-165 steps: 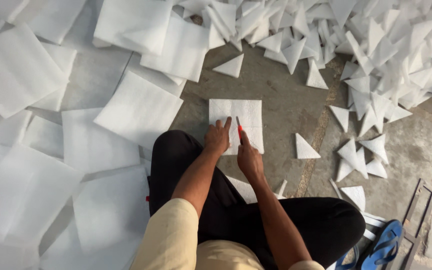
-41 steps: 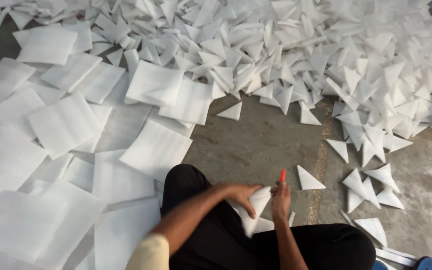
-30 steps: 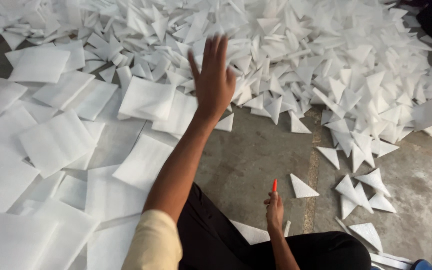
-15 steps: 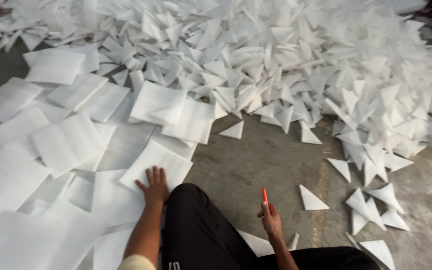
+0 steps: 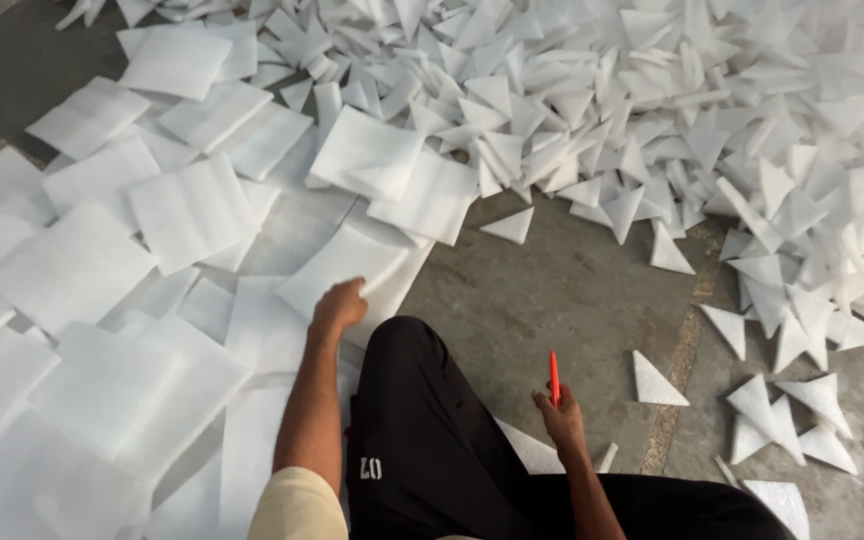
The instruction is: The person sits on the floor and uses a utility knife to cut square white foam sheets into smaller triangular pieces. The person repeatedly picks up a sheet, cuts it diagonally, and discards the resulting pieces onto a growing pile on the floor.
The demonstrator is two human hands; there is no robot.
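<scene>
left hand (image 5: 338, 305) gripping foam sheet (image 5: 337, 268), right hand (image 5: 562, 415) apart

Bare grey concrete floor (image 5: 572, 300) with a pale seam running down it. Large heap of small white foam triangles (image 5: 652, 110) across the top and right, a few strays apart from it. Black trousers (image 5: 432, 440) over a bent knee at bottom centre.

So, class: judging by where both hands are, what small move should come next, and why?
Probably drawing the square white foam sheet onto the bare concrete floor before the knees. The left hand grips its near edge, while the right hand holds the thin red cutter upright, touching no sheet.
</scene>
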